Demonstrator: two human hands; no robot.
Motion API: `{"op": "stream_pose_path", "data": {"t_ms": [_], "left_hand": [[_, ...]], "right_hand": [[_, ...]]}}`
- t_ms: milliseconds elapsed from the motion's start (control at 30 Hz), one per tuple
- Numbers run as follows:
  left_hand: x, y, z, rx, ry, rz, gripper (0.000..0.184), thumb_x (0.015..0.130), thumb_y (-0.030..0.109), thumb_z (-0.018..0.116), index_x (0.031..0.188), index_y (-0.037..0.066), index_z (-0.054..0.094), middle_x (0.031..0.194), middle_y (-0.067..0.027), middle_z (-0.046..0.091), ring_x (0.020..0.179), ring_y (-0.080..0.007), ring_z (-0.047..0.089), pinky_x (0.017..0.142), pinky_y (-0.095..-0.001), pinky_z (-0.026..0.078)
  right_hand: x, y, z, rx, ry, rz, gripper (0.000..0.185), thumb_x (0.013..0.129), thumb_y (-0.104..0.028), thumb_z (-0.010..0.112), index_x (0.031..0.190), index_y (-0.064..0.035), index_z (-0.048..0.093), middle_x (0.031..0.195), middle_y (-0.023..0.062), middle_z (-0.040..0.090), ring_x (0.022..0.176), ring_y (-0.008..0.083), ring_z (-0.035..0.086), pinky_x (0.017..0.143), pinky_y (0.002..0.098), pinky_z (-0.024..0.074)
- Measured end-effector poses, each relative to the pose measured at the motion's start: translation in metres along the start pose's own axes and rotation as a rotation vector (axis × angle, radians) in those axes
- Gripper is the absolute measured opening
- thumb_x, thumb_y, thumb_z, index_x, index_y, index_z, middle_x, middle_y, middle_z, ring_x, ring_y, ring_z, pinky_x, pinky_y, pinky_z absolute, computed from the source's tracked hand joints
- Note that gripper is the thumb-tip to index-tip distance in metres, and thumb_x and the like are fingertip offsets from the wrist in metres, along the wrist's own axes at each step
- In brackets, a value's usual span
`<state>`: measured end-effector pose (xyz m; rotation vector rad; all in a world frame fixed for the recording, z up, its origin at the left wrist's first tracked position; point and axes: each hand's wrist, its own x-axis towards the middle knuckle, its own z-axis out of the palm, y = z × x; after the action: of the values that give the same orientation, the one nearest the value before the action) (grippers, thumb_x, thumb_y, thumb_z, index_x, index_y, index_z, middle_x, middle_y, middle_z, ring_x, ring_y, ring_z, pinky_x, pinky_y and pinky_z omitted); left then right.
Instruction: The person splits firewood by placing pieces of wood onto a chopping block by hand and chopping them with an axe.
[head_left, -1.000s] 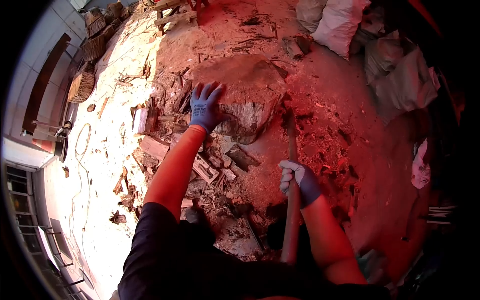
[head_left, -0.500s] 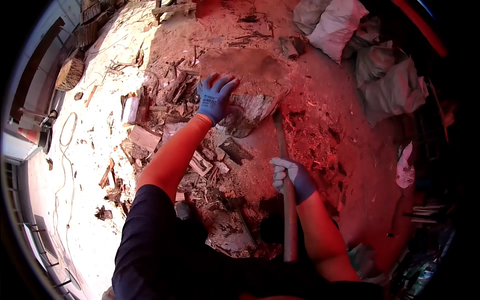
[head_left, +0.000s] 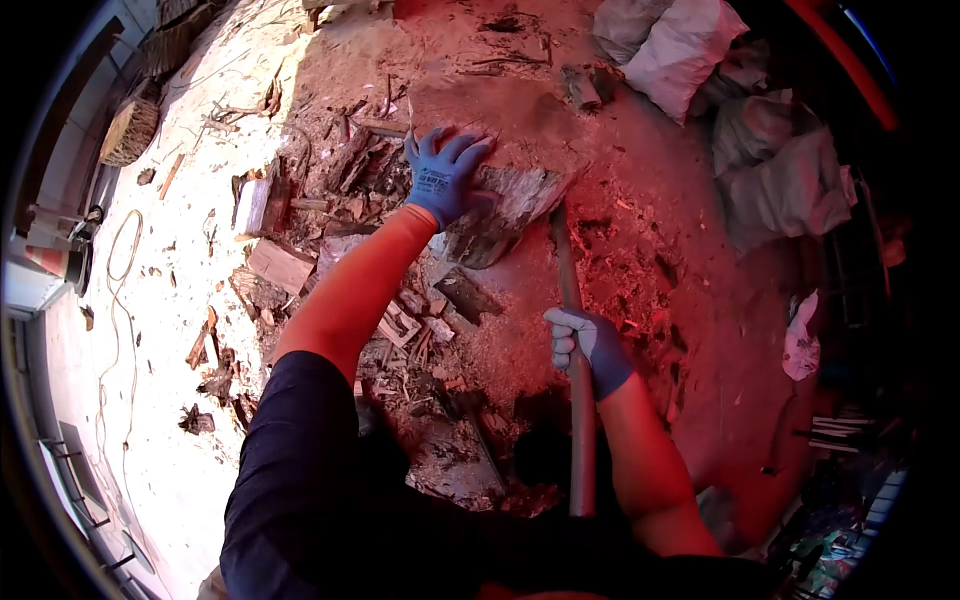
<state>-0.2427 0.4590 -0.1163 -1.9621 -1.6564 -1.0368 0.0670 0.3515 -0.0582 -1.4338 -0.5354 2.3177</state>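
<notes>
My left hand (head_left: pixel 440 182), in a blue work glove, lies with fingers spread on the upper edge of a large chunk of log (head_left: pixel 515 205) with rough grey bark. My right hand (head_left: pixel 588 350), in a grey and blue glove, is wrapped around a long wooden tool handle (head_left: pixel 583 440). That handle runs from close to my body up to the right end of the log. Its far end meets the log's edge there, and no tool head can be made out.
Split wood pieces (head_left: pixel 280 265), bark and chips litter the floor left of and below the log. A short log piece (head_left: pixel 582 88) lies beyond it. White sacks (head_left: pixel 685 55) and grey sacks (head_left: pixel 785 165) stand at right. A cord (head_left: pixel 122 270) trails along the left.
My left hand has moved slightly right and away along with the log's edge, and the log looks shifted or tilted. My right hand keeps its grip on the handle. The view has shifted a little.
</notes>
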Motion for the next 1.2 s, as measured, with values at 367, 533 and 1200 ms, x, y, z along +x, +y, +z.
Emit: {"op": "stream_pose_path", "data": {"t_ms": [367, 533, 1200], "left_hand": [[-0.001, -0.012, 0.005, 0.009, -0.018, -0.014, 0.084, 0.053, 0.056, 0.083, 0.127, 0.025, 0.059, 0.132, 0.0004, 0.056, 0.127, -0.0327, 0.042, 0.105, -0.0526, 0.028], [0.018, -0.013, 0.003, 0.020, -0.086, -0.060, 0.086, 0.055, 0.054, 0.084, 0.131, 0.024, 0.056, 0.136, -0.0001, 0.052, 0.131, -0.0337, 0.039, 0.107, -0.0538, 0.026], [-0.179, 0.360, -0.301, -1.989, -0.547, -1.383, 0.039, 0.096, 0.021, 0.061, 0.128, 0.004, 0.048, 0.088, -0.0062, 0.062, 0.071, -0.0186, 0.063, 0.063, -0.0340, 0.053]], "right_hand": [[-0.006, -0.009, 0.007, 0.029, 0.029, -0.050, 0.010, 0.092, -0.017, 0.063, 0.088, -0.0109, 0.056, 0.068, -0.0039, 0.048, 0.054, 0.0086, 0.047, 0.050, 0.0262, 0.0420], [-0.013, -0.009, 0.000, 0.070, -0.009, -0.053, 0.006, 0.095, -0.011, 0.058, 0.091, -0.0102, 0.053, 0.067, -0.0053, 0.045, 0.054, 0.0060, 0.043, 0.049, 0.0260, 0.0383], [-0.133, 0.074, 0.056, -0.167, -0.352, -0.743, 0.015, 0.090, -0.013, 0.061, 0.098, -0.0019, 0.056, 0.064, 0.0054, 0.052, 0.044, 0.0157, 0.052, 0.041, 0.0313, 0.0435]]}}
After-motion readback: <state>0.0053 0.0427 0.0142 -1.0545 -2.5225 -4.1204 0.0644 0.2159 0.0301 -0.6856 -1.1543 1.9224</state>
